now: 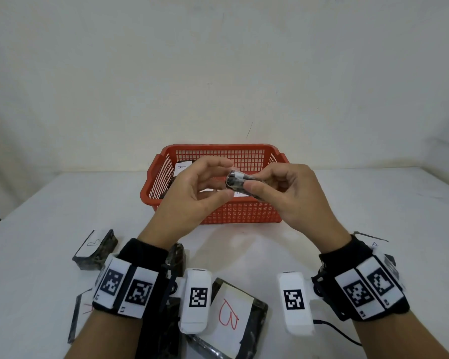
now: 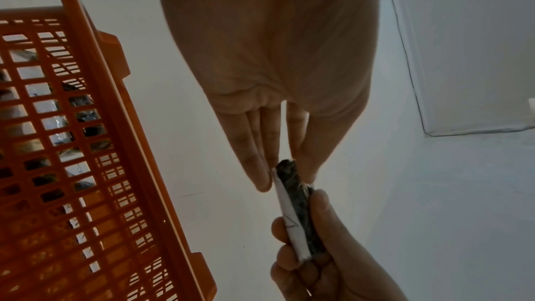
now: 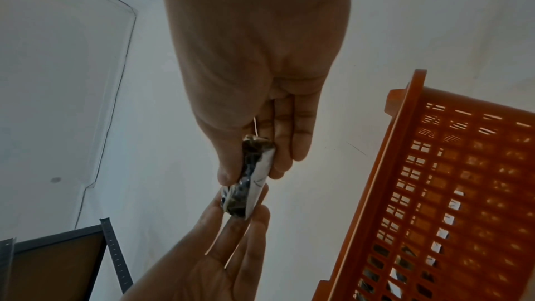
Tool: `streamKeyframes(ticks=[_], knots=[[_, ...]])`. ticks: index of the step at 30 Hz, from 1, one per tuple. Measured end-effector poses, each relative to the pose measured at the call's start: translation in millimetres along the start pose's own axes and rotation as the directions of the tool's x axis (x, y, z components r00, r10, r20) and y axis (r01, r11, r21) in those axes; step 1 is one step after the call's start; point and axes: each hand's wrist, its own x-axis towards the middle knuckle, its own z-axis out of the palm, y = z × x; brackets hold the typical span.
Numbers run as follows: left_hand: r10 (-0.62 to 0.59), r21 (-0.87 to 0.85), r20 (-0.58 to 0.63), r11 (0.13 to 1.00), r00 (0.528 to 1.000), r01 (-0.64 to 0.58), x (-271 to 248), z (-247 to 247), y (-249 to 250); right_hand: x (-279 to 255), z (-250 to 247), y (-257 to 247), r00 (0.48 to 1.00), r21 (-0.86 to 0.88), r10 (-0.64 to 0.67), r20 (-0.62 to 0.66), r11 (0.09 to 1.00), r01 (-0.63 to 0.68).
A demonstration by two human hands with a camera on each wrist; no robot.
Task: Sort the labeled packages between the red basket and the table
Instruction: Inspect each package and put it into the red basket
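Note:
A small dark package [image 1: 237, 181] with a white label is held in the air over the front of the red basket [image 1: 244, 211]. My right hand [image 1: 257, 181] pinches its right part between thumb and fingers. My left hand [image 1: 227, 178] has thumb and index finger on its left end. In the left wrist view my left hand [image 2: 285, 175] flanks the package [image 2: 295, 210] end. In the right wrist view my right hand [image 3: 252, 168] grips the package [image 3: 249, 180]. The letter on its label is unreadable.
The basket holds dark packages, one labelled A [image 1: 183, 168]. On the white table [image 1: 373, 203] near me lie a package marked B [image 1: 96, 247], a larger package marked B [image 1: 231, 314], and others partly hidden under my wrists. A wall stands behind.

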Motion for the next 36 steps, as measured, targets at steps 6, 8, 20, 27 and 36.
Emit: streamKeyframes(ticks=[6,8,20,27,36], knots=[[-0.072,0.031,-0.026,0.997,0.997,0.073,0.7,-1.9,-2.6,-0.1,-3.6,-0.1,0.998,-0.057,0.018,0.055,0.998,-0.015],[-0.051,0.015,-0.027,0.999,0.998,0.052,1.1,-2.3,-2.0,-0.5,-4.5,0.1,0.994,-0.058,0.037,0.099,0.998,-0.031],[0.061,-0.002,-0.043,0.998,0.997,-0.061,1.2,-0.8,-2.5,-1.4,-2.2,-1.4,0.983,0.028,0.101,0.153,0.994,-0.106],[0.015,-0.01,0.002,1.0,1.0,-0.015,-2.3,0.8,3.3,-0.6,-0.6,3.9,1.0,-0.01,0.013,0.025,1.0,-0.013],[-0.124,-0.025,-0.054,0.992,0.991,0.123,-0.2,-1.5,-1.5,-0.9,-0.8,2.6,0.989,-0.012,0.029,0.144,1.0,-0.028]])
